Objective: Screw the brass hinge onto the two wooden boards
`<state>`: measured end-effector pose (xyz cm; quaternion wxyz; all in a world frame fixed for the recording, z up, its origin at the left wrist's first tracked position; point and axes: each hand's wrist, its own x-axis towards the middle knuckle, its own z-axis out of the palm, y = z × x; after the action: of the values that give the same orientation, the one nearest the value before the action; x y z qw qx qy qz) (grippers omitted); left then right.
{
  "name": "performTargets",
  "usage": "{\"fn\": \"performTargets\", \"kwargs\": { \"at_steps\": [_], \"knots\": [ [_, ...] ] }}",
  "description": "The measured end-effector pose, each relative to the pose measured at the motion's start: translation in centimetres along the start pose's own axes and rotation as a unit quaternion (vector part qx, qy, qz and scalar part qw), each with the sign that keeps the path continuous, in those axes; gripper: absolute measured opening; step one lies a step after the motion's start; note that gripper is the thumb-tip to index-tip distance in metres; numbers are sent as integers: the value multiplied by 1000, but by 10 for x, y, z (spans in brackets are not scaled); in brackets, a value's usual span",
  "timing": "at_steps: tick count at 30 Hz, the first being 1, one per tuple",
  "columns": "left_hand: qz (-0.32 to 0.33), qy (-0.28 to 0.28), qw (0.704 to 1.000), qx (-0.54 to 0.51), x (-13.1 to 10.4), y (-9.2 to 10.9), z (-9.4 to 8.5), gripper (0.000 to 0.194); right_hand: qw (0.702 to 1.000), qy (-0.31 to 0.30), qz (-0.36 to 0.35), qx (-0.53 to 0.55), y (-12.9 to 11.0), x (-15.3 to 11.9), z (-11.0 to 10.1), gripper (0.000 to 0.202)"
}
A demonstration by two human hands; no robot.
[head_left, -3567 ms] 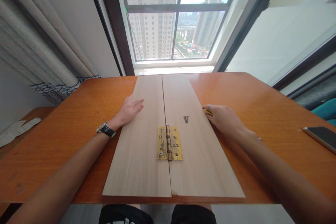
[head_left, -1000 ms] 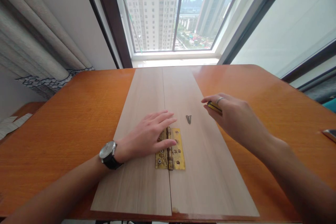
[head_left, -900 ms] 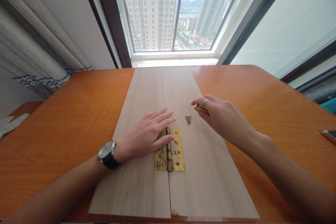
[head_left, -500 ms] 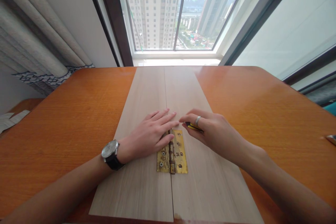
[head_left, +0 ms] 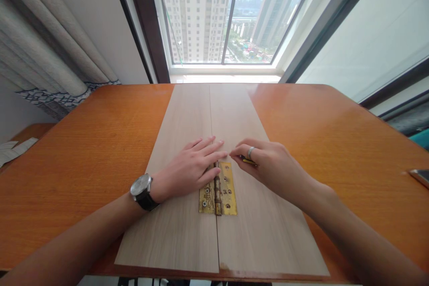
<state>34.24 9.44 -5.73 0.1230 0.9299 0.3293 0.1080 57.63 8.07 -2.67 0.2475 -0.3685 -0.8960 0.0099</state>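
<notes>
Left hand [head_left: 187,170] flat and spread on the left board [head_left: 174,214], fingertips touching the brass hinge [head_left: 218,187] over the seam, nearer the worktop [head_left: 83,152] front edge. Right hand [head_left: 268,165] on the right board [head_left: 264,228], grip pinching a yellow-black tool [head_left: 248,161] just beside the hinge's far end

Gold hinge [head_left: 224,187] lies flat, opened out, across crack between two pale wood boards [head_left: 187,223]. Some screws already in left leaf. Left hand [head_left: 191,170] rests flat on left leaf. Right hand [head_left: 268,167] pinches yellow-black tool [head_left: 247,160] just above right leaf.
</notes>
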Motion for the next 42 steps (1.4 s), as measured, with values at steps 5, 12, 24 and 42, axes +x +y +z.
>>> {"fn": "performTargets", "kwargs": {
  "at_steps": [5,12,24,42],
  "knots": [
    [-7,3,1000,-12,0,0,0,43,998,47,-8,45,-3,-1,5,9],
    [-1,8,1000,-19,-1,0,0,39,997,29,16,63,-5,-8,17,13],
    [2,16,1000,-19,-1,-1,1,39,997,53,22,46,-11,-12,19,20],
    [0,11,1000,-26,-1,0,0,38,998,50,21,21,-12,-14,22,23]
  ]
}}
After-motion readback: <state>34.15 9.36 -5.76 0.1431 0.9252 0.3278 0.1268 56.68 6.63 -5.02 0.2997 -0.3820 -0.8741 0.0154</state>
